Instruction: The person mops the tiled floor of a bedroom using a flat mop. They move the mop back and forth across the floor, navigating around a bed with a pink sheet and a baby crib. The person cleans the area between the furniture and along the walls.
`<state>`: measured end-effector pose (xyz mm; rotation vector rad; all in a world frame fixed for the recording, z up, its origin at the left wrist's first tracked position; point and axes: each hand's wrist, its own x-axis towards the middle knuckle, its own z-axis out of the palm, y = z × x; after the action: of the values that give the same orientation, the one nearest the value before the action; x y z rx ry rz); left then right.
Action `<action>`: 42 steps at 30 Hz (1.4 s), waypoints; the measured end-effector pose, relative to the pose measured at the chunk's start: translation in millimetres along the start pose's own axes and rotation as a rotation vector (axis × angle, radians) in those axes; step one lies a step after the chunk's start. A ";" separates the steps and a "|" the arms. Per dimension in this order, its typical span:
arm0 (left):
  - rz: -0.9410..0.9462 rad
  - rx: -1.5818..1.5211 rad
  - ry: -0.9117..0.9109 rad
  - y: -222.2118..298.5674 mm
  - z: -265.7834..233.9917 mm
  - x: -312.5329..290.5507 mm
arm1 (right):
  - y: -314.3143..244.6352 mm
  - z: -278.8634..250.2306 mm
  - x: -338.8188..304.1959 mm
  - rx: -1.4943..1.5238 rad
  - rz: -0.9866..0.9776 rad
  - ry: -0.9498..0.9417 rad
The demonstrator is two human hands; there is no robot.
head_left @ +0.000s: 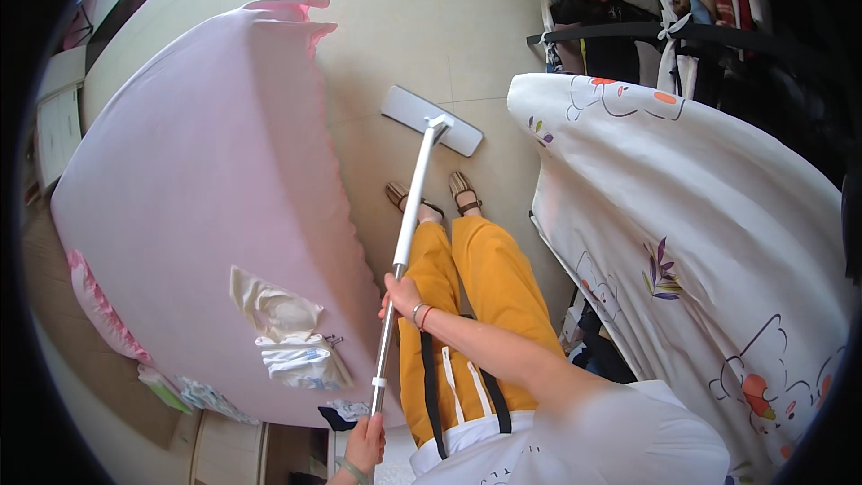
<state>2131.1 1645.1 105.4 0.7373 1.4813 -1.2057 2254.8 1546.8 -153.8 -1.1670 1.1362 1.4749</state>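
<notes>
A flat mop [413, 189] with a white and metal handle slants from the lower edge up to the floor ahead of my feet. Its rectangular grey-white head [461, 136] lies flat on the beige tiles, tilted down to the right. My right hand [401, 296] is wrapped round the metal shaft, just below the white upper tube. Lower down, near the handle's end, my left hand [366, 442] grips the same shaft, partly cut off by the picture's edge.
A bed with a pink cover [197, 153] fills the left, with folded clothes [301, 361] on it. To the right, a white patterned fabric cover [628, 207] hangs off a clothes rack [646, 33] packed with garments. Tiled floor [409, 27] runs between them.
</notes>
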 end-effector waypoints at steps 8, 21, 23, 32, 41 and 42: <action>-0.141 -0.139 -0.097 -13.7 30.3 7.9 | 7.1 -8.4 0.6 -0.189 -0.019 -0.056; 0.293 -0.232 -0.353 180.1 108.6 108.3 | -268.0 -67.2 64.9 -0.499 -0.326 0.183; 0.317 -0.259 -0.322 172.0 109.2 111.6 | -263.7 -63.0 64.7 -0.489 -0.327 0.188; 0.080 -0.457 -0.294 0.5 121.3 63.5 | -69.4 -61.3 18.0 -0.496 -0.219 0.097; -0.144 -0.623 -0.290 -119.8 147.1 17.6 | 77.1 -84.1 -14.5 -0.577 0.071 0.031; -0.125 -0.610 -0.291 -123.1 146.3 22.3 | 81.7 -85.7 -14.2 -0.575 0.066 0.030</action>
<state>2062.7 1466.6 128.2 0.0554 1.5445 -0.8317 2189.3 1448.0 -141.1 -1.5485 0.7902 1.9115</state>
